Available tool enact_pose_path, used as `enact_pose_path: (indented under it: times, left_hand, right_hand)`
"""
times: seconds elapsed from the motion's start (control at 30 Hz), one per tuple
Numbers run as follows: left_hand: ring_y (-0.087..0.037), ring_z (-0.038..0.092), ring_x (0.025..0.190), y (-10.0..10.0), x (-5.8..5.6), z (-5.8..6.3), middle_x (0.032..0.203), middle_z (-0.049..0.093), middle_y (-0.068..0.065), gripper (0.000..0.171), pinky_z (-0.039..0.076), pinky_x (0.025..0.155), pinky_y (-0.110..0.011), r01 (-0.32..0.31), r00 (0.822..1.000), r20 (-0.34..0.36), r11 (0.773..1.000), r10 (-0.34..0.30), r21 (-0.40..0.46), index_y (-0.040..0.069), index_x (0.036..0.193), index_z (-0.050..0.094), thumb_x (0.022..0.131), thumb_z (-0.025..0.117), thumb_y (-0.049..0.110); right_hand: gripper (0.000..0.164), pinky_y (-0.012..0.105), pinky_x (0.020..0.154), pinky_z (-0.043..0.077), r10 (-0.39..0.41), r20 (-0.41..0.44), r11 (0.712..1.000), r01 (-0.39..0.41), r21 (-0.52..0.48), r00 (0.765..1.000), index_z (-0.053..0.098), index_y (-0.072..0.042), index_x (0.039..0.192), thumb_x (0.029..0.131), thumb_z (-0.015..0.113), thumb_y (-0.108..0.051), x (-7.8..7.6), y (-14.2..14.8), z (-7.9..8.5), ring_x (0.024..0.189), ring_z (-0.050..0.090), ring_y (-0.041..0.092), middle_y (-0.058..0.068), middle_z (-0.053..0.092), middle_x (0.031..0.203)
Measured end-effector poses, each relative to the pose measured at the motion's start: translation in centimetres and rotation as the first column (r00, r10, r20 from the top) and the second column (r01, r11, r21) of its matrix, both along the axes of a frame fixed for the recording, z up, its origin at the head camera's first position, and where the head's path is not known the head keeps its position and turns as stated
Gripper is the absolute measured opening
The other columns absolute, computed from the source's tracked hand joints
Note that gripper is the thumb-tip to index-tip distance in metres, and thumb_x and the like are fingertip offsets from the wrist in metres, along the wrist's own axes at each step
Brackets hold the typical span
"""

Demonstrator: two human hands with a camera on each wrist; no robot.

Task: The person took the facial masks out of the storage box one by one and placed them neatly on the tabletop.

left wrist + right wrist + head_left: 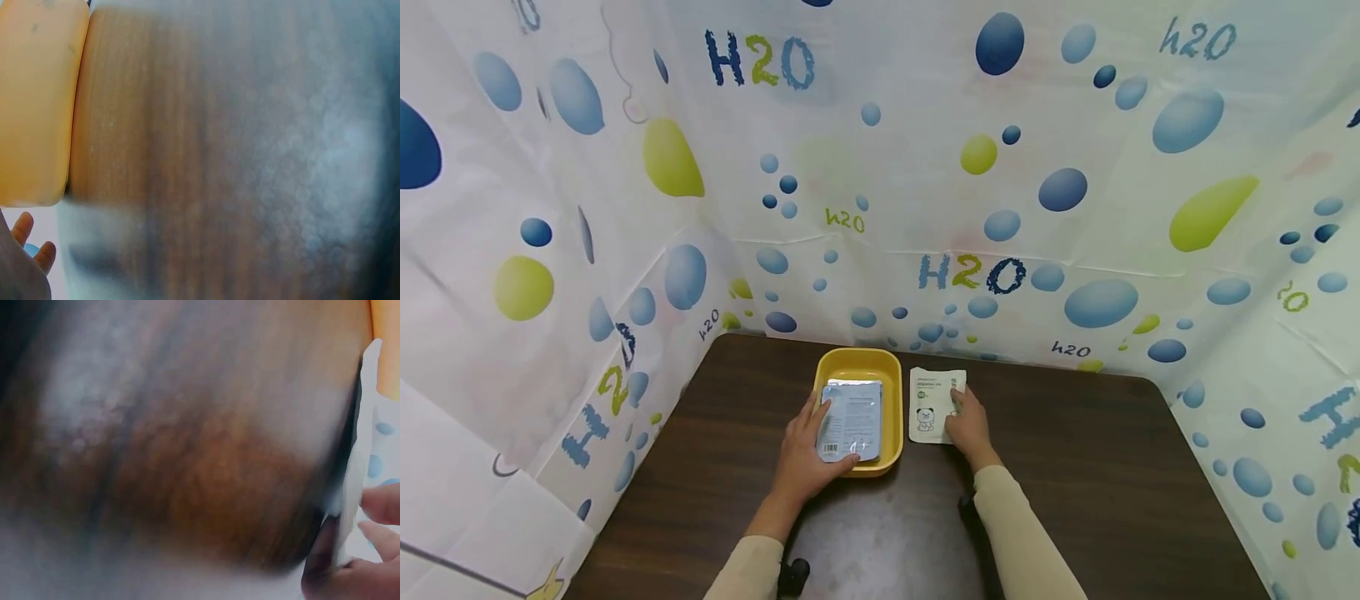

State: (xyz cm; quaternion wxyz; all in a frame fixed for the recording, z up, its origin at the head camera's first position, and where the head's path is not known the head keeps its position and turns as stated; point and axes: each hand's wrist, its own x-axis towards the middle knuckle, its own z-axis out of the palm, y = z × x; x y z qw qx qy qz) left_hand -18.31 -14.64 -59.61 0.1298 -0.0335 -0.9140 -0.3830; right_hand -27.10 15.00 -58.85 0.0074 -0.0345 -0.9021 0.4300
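A yellow tray (pixel 859 358) stands on the table with a light-blue flat packet (pixel 853 421), printed with small text and a barcode, lying in it. My left hand (pixel 803 457) rests at the tray's lower left, fingers extended over the left rim and thumb reaching along the packet's lower edge. In the left wrist view the tray's side (pixel 39 100) is seen above two fingertips of that hand. My right hand (pixel 970 423) pinches the right edge of a white packet (pixel 931 421) with a panda drawing, just right of the tray. The right wrist view shows this white packet (pixel 355 462) edge-on between fingers and thumb.
The dark brown wooden table (pixel 1075 467) extends to both sides. A white curtain (pixel 895 167) with blue and green drops and H2O lettering hangs behind and beside it.
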Motion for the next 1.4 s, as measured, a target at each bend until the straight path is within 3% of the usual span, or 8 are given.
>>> enact_pose_path:
  times: [0.13,0.3,0.43,0.63,1.0,1.23,1.4]
  left_hand:
    - [-0.04,0.041,0.137,0.0,-0.1,0.0,0.17,0.025,-0.005,0.104,0.039,0.107,-0.065,-0.005,1.0,-0.008,1.0,0.005,0.008,0.02,0.155,0.044,0.068,0.087,0.055]
    - [-0.04,0.043,0.135,0.0,-0.1,-0.2,0.17,0.027,-0.007,0.104,0.041,0.105,-0.065,-0.007,1.0,-0.017,1.0,0.007,0.015,0.019,0.155,0.045,0.067,0.088,0.055]
    - [-0.04,0.043,0.135,-0.1,-0.1,-0.2,0.17,0.026,-0.007,0.104,0.041,0.104,-0.066,-0.007,1.0,-0.017,1.0,0.007,0.015,0.019,0.155,0.044,0.067,0.088,0.055]
    - [-0.039,0.041,0.139,-0.1,0.0,0.0,0.171,0.023,-0.003,0.106,0.038,0.108,-0.066,-0.012,1.0,0.013,1.0,0.012,0.024,0.021,0.156,0.042,0.068,0.087,0.058]
    - [-0.041,0.042,0.139,-0.2,-0.3,-0.1,0.17,0.026,-0.006,0.106,0.04,0.106,-0.066,0.0,1.0,-0.011,1.0,0.001,0.031,0.019,0.155,0.043,0.068,0.087,0.058]
    - [-0.041,0.041,0.14,-0.4,-0.5,0.0,0.171,0.024,-0.004,0.107,0.04,0.107,-0.066,0.0,1.0,0.016,0.999,-0.001,0.045,0.02,0.156,0.043,0.067,0.087,0.06]
    - [-0.04,0.042,0.14,-0.2,-0.1,-0.2,0.171,0.023,-0.003,0.107,0.04,0.107,-0.066,0.0,0.999,0.039,0.998,-0.002,0.059,0.021,0.156,0.043,0.067,0.086,0.06]
  right_hand:
    - [0.055,0.059,0.115,0.036,0.029,-0.008,0.996,-0.028,0.083,1.0,0.053,0.002,0.145,0.09,0.053,0.002,0.0,-0.1,0.0,0.143,0.038,0.051,0.025,0.035,0.162]
    - [0.05,0.069,0.109,0.029,0.042,0.056,0.987,-0.05,0.152,0.998,0.053,-0.005,0.148,0.098,0.054,-0.009,0.5,0.2,-0.2,0.145,0.033,0.053,0.022,0.03,0.165]
    - [0.058,0.074,0.111,0.02,0.098,0.109,0.978,-0.116,0.173,0.989,0.043,-0.008,0.155,0.1,0.054,-0.021,0.9,0.6,-0.6,0.151,0.023,0.05,0.019,0.018,0.17]
    - [0.078,0.073,0.115,0.017,0.174,0.136,0.957,-0.2,0.212,0.975,0.027,-0.008,0.162,0.098,0.063,-0.036,1.4,0.8,-1.0,0.158,0.008,0.044,0.019,0.004,0.172]
    - [0.08,0.071,0.113,0.018,0.143,0.065,0.961,-0.154,0.23,0.988,0.027,-0.006,0.161,0.099,0.058,-0.046,1.9,0.4,-1.3,0.157,0.01,0.044,0.023,0.008,0.171]
    - [0.078,0.069,0.117,0.014,0.103,0.119,0.974,-0.124,0.187,0.988,0.028,-0.008,0.162,0.098,0.061,-0.039,1.0,0.1,-1.4,0.159,0.009,0.04,0.02,0.01,0.172]
    - [0.07,0.072,0.116,0.014,0.058,0.086,0.992,-0.067,0.109,0.995,0.035,-0.007,0.159,0.098,0.06,-0.032,1.5,0.4,-1.7,0.157,0.016,0.043,0.02,0.018,0.17]
